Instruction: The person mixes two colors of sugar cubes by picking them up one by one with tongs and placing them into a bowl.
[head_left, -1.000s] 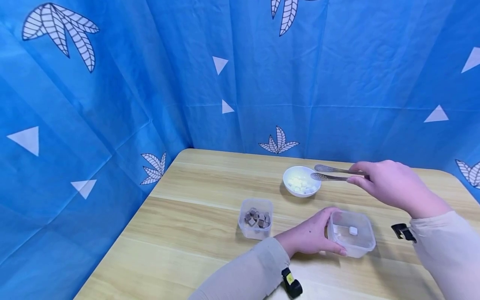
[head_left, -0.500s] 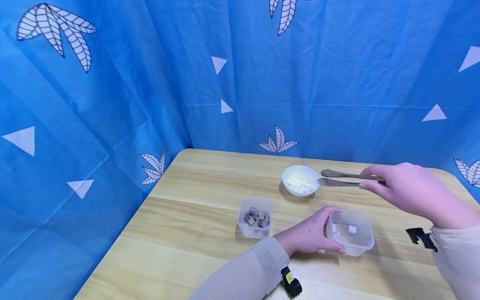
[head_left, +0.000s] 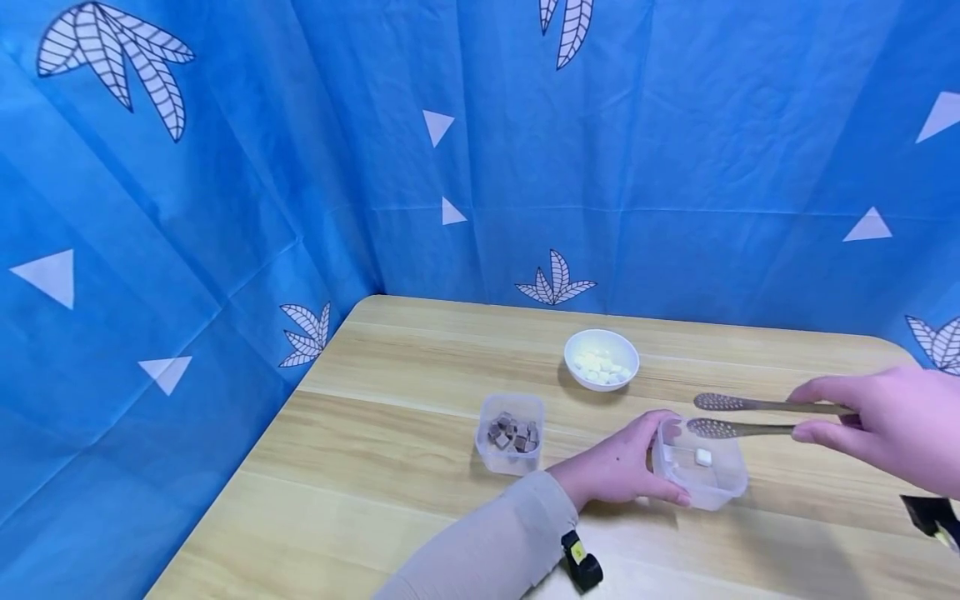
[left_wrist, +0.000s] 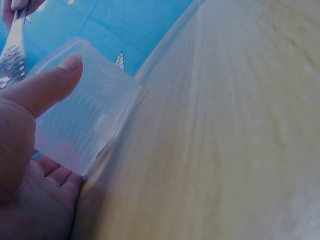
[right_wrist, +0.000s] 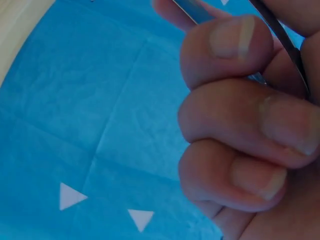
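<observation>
My left hand (head_left: 618,467) grips a clear plastic container (head_left: 723,487) by its left side, thumb at the near wall and fingers at the far side. One white cube (head_left: 703,457) lies inside it. My right hand (head_left: 888,421) holds metal tongs (head_left: 750,406) between thumb and fingers. Their perforated tips stand apart over the container's far rim, with nothing visible between them. In the left wrist view, the thumb (left_wrist: 50,87) lies along the container's wall (left_wrist: 95,100). In the right wrist view, curled fingers (right_wrist: 225,110) surround the tongs' arms (right_wrist: 280,35).
A white bowl (head_left: 592,337) with several white pieces stands toward the back of the wooden table (head_left: 375,467). Left of the left hand is a smaller clear container (head_left: 487,417) with several brownish cubes. A blue patterned curtain (head_left: 525,167) hangs behind and to the left.
The right hand has drawn the tongs from beside the white bowl rightward and nearer, to above the container. The left hand and container stay in place.
</observation>
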